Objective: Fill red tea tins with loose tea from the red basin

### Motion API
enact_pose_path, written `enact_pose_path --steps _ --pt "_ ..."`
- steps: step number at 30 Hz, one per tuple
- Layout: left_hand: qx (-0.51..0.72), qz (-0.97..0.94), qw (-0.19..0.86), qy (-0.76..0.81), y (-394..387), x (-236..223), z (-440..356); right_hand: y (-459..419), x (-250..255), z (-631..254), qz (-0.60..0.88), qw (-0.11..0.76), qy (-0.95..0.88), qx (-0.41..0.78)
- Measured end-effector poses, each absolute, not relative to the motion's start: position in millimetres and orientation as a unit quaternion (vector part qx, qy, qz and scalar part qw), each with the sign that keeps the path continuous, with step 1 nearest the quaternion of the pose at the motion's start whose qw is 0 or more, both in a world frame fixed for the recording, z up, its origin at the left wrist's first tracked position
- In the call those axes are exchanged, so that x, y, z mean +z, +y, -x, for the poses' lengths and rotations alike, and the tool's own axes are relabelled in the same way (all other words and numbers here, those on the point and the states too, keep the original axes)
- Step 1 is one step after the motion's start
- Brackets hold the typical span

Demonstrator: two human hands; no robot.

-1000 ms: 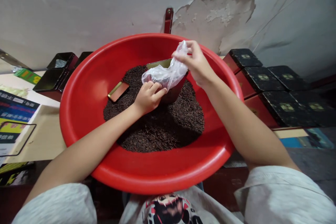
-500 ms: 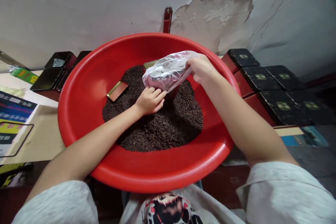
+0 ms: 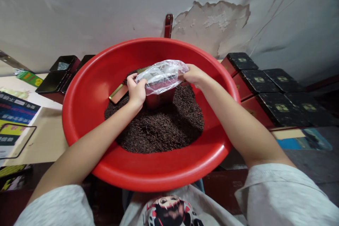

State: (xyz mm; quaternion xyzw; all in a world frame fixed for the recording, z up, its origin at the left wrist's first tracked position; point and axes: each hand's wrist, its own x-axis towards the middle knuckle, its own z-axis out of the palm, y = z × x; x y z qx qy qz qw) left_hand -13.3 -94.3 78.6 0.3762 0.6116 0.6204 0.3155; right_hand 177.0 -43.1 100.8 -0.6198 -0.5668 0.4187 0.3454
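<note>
A clear plastic bag covers the mouth of a dark red tin, its edges hanging over the tin's sides. The tin stands in a heap of dark, dry loose leaves, like tea, inside a big red plastic basin. My left hand is closed on the bag's left edge, thumb toward the tin. At the opposite side, my right hand pinches the bag's right edge; its fingertips are partly hidden. A gold-edged lid lies at the heap's left, and another gold-edged piece shows behind the bag.
Several black-lidded red tins stand right of the basin. Open dark tins are at its left, near a green box and a printed sheet. Behind rises a wall with peeling paint.
My left hand has moved up and left from the bag's front to its left edge. My right hand has lowered slightly, and the bag now lies flatter over the tin.
</note>
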Motion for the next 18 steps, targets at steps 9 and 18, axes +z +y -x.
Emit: enact_pose_path --steps 9,18 --pt "0.554 -0.426 0.315 0.642 -103 97 15 -65 112 -166 0.486 0.367 -0.793 0.012" --pt "0.551 -0.436 0.349 0.62 -102 104 16 -47 102 -169 0.548 0.416 -0.635 0.352"
